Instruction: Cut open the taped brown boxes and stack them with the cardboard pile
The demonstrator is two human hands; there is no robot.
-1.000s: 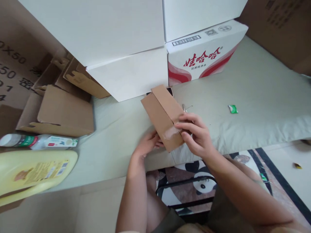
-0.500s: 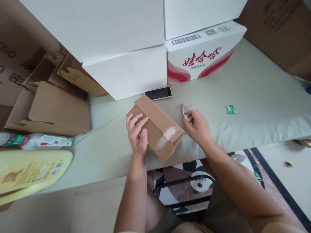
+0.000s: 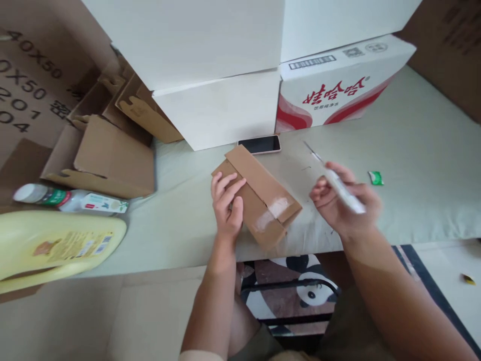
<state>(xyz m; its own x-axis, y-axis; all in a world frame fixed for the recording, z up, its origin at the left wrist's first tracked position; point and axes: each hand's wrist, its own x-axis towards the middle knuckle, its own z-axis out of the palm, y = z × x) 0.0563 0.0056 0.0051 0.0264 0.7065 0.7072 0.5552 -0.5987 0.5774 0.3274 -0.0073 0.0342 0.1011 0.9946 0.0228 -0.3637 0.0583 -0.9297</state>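
Observation:
My left hand (image 3: 227, 206) grips a small brown cardboard box (image 3: 259, 193), its fingers spread over the top and left side. Clear tape patches show at the box's near right end. To the right of the box, my right hand (image 3: 347, 203) is closed around a white-handled utility knife (image 3: 343, 190). The knife's thin blade points up and left, apart from the box. Motion blurs this hand a little. A phone (image 3: 259, 144) lies just behind the box on the pale green sheet (image 3: 180, 220).
White cartons (image 3: 218, 110) stand stacked behind, one a red-printed carton (image 3: 338, 95). At left are an open cardboard box (image 3: 116, 155), a plastic bottle (image 3: 71, 198) and a yellow jug (image 3: 60, 240). A green wrapper (image 3: 376, 178) lies at right. Below is a panda-patterned stool (image 3: 289, 296).
My right hand has moved away to the right of the box, bringing the knife up with it. My left hand stays on the box. The view has shifted slightly left.

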